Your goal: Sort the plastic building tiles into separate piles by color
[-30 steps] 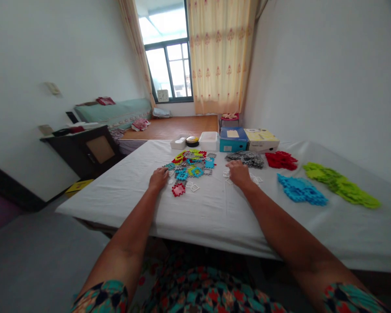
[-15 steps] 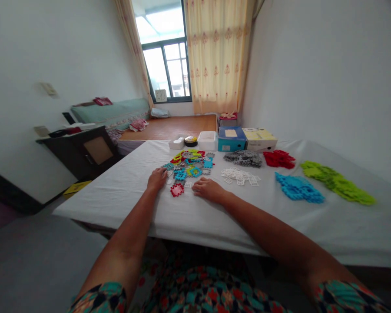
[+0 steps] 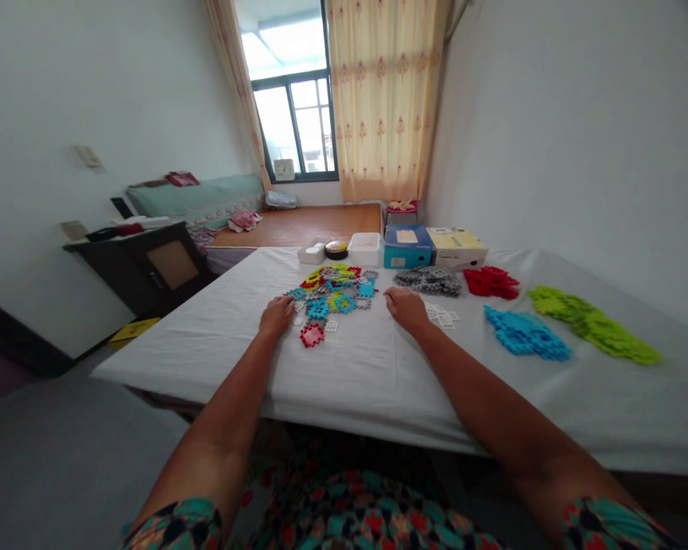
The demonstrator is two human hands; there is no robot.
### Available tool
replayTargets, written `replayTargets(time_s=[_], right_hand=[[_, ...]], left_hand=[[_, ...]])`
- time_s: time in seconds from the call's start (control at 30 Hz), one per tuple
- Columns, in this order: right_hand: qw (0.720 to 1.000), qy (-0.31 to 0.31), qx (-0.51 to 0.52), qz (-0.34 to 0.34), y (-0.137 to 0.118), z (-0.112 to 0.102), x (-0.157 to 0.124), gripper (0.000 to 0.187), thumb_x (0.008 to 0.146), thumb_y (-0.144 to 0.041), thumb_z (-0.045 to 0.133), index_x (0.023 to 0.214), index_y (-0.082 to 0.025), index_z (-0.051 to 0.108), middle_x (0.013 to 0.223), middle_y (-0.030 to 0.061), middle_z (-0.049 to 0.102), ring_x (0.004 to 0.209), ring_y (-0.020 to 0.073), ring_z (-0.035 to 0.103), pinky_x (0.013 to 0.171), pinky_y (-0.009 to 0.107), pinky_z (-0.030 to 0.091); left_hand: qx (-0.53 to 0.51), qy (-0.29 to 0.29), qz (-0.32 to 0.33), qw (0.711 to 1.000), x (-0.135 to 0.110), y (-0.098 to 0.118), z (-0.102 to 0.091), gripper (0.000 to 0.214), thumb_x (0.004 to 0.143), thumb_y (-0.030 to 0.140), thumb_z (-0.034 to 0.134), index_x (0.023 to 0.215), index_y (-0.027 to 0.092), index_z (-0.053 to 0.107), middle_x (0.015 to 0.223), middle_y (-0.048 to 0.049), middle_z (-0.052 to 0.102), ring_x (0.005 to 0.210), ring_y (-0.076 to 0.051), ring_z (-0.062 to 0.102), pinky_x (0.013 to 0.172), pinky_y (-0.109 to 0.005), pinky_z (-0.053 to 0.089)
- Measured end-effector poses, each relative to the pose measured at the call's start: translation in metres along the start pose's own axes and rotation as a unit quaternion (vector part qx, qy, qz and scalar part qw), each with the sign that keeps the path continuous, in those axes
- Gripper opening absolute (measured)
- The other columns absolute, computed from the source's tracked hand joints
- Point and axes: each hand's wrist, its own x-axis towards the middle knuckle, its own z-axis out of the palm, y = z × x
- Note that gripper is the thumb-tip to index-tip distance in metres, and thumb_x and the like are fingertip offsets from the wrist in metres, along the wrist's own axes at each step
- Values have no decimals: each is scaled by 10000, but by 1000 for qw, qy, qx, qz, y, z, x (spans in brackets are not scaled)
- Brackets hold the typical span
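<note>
A mixed pile of flat, notched plastic building pieces (image 3: 338, 294) in blue, red, lime, grey and white lies on the white-covered table. My left hand (image 3: 277, 315) rests at the pile's left edge, fingers loosely spread beside small white pieces (image 3: 298, 312). To the right of the pile, my right hand (image 3: 407, 307) has its fingers drawn together; what is in them, if anything, is hidden. It covers much of a heap of white frame pieces (image 3: 446, 315). Nearer me lie a red piece with a pink middle (image 3: 312, 335) and a white window-like piece (image 3: 331, 326).
Sorted heaps lie rightward: grey (image 3: 430, 280), red (image 3: 491, 282), blue (image 3: 527, 334) and lime (image 3: 593, 323). Along the table's back stand a white container (image 3: 365, 248), a blue box (image 3: 408, 246) and a yellow-and-white box (image 3: 457, 248). A bed (image 3: 309, 225) is behind.
My right hand has moved right and slightly away from me, from beside the white window-like piece to over the white heap's left part. My left hand has stayed in place.
</note>
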Motion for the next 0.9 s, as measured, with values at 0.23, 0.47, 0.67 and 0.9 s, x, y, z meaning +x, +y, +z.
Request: replayTargets(time_s=[0.23,0.47,0.67,0.9], right_hand=[[998,47,34,-33,-1,0,-4,383,985,-302,402,1301,-182,581,1330,124,585,1212,261,476,956,380,414],[941,-103,103,-304,-76,18,-26,552,988,-503,376,1473,-242,396,1511,90,424,1353,247,383,1050,438,373],[944,-117,102,-292,-72,26,-23,484,960,-449,492,1373,-199,520,1306,130,592,1227,249,497,999,410,415],[959,-93,60,-260,-57,16,-14,194,942,-252,544,1014,-159,699,1048,122,671,1013,206,595,931,322,428]], left_hand=[[-5,6,5,1000,0,-1,1,373,939,344,430,1217,223,648,1268,-85,625,1183,-214,554,1027,-324,425],[-8,1,3,1000,0,-1,2,383,936,341,425,1223,211,642,1273,-91,626,1188,-217,553,1026,-334,430],[-10,2,4,1000,0,-1,2,373,934,337,433,1215,218,646,1271,-86,628,1195,-212,549,1029,-331,427],[-4,4,6,1000,1,-1,1,379,932,337,435,1222,215,646,1271,-91,628,1196,-216,548,1032,-330,426]])
